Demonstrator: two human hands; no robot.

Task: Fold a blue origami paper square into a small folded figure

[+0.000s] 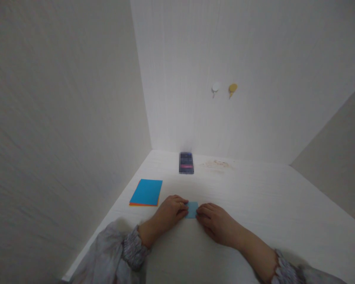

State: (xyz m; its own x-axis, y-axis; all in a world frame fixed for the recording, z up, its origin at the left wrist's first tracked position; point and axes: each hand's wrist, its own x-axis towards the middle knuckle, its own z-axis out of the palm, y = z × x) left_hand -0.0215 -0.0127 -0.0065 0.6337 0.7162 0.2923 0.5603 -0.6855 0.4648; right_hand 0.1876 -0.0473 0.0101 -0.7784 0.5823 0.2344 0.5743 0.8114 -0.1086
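Note:
A small light-blue piece of paper [191,210] lies on the white table between my hands. My left hand [174,209] has its curled fingers on the paper's left edge. At the right edge, the bent fingers of my right hand [210,219] press together against the paper. Both thumbs are mostly hidden beneath the fingers. To the left of my left hand rests a stack of square coloured paper [146,192], blue on top with orange showing below.
A pixelated dark object [186,163] stands near the back wall. Brownish marks [220,163] stain the tabletop [254,197] beside it. A white hook [215,87] and a yellow hook [232,88] are on the back wall. Walls bound the table left and right.

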